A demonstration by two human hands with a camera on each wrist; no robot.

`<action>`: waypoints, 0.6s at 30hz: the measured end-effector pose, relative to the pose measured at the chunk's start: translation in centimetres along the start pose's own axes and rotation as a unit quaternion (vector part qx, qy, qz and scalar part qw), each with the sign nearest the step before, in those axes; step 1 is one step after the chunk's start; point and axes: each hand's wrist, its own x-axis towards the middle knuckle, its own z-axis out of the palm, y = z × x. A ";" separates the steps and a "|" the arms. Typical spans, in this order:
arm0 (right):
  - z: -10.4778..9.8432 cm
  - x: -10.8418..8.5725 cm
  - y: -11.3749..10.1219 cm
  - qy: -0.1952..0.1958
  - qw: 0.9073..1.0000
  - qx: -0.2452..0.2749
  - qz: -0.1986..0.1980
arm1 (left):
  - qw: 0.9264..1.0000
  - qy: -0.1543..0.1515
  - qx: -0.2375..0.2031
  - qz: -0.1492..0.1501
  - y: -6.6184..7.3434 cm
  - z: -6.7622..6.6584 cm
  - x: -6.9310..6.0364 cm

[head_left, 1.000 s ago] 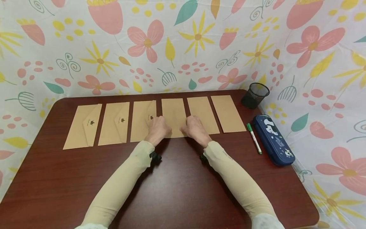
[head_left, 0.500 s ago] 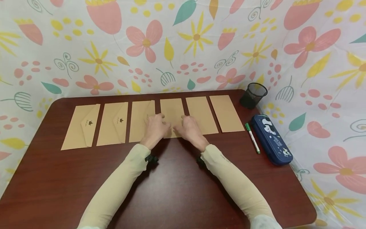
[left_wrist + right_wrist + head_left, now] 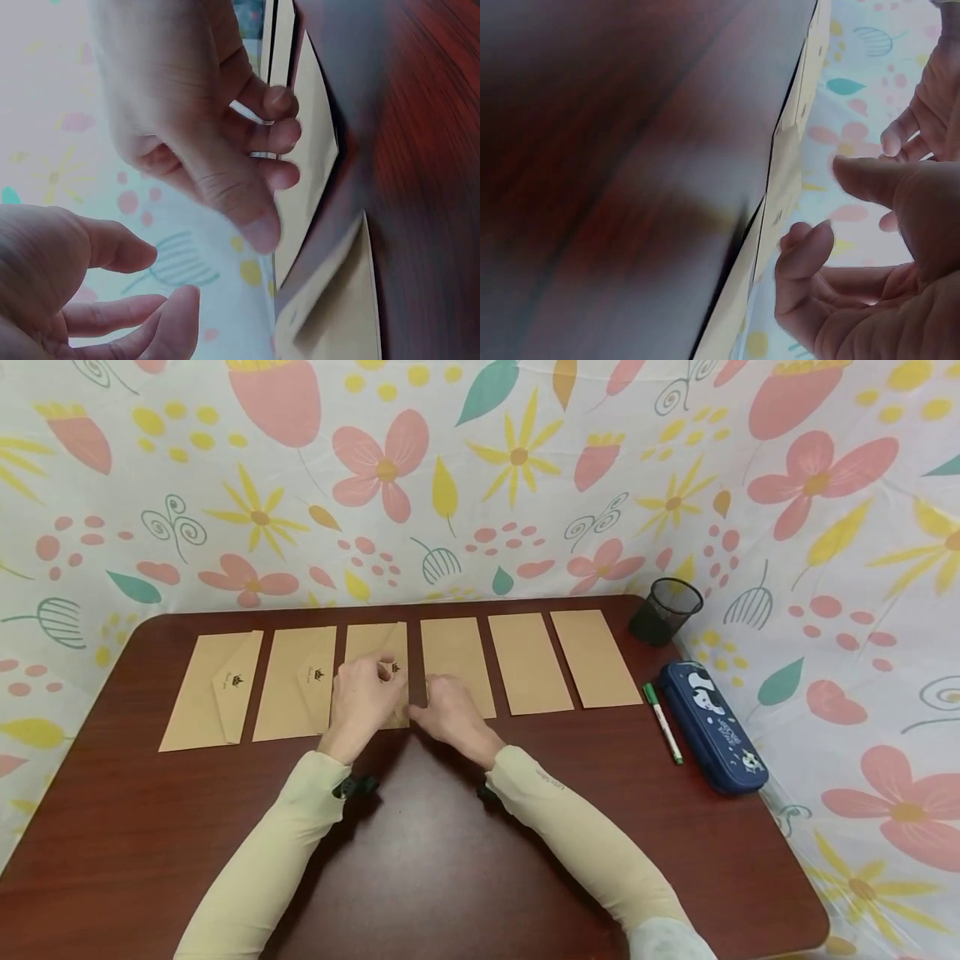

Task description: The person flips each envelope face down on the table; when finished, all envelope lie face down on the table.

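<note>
Several brown paper envelopes lie side by side along the table's back; the left ones show pointed flaps with a small crown print. My left hand (image 3: 367, 693) hovers over the third envelope from the left (image 3: 367, 639), partly hiding it and its neighbour. In the left wrist view the left hand's (image 3: 112, 292) thumb and fingers curve loosely apart, holding nothing. My right hand (image 3: 453, 714) is at the near left corner of the leftmost plain envelope (image 3: 453, 647). Its thumb (image 3: 870, 180) and fingers stand apart in the right wrist view. Whether it touches paper I cannot tell.
Two more plain envelopes (image 3: 531, 660) lie to the right. Beyond them are a green-capped marker (image 3: 663, 722), a blue pencil case (image 3: 714, 727) and a black mesh pen cup (image 3: 666, 612). A floral cloth (image 3: 517, 527) hangs behind the brown table (image 3: 420, 877).
Both hands have moved left, from the leftmost plain envelope towards the third flapped one. The left hand now uncovers that envelope's crown print. The envelopes stay in place.
</note>
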 end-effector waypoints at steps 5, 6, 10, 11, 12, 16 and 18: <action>2.9 3.2 0.4 -0.015 1.000 -0.002 0.020 | 1.000 0.006 -0.003 -0.010 -1.5 -1.1 0.0; 3.6 3.8 0.7 -0.018 1.000 -0.003 0.022 | 1.000 0.005 -0.001 -0.013 -1.7 -1.2 -0.1; 5.0 5.3 0.3 -0.034 0.999 0.006 0.026 | 1.000 0.011 0.008 -0.016 -2.7 -1.5 -0.2; 5.2 5.7 0.1 -0.035 0.999 0.004 0.021 | 1.000 0.014 0.011 -0.014 -3.0 -1.6 -0.2; 5.5 6.0 0.0 -0.037 0.999 -0.001 0.015 | 1.000 0.016 0.013 -0.010 -3.1 -1.7 -0.2; 6.0 6.7 -0.4 -0.041 0.999 -0.025 -0.001 | 1.000 0.021 0.018 -0.004 -3.8 -2.0 -0.2; 6.2 6.8 -0.6 -0.045 0.998 -0.037 -0.001 | 1.000 0.018 0.024 -0.005 -4.2 -2.1 -0.1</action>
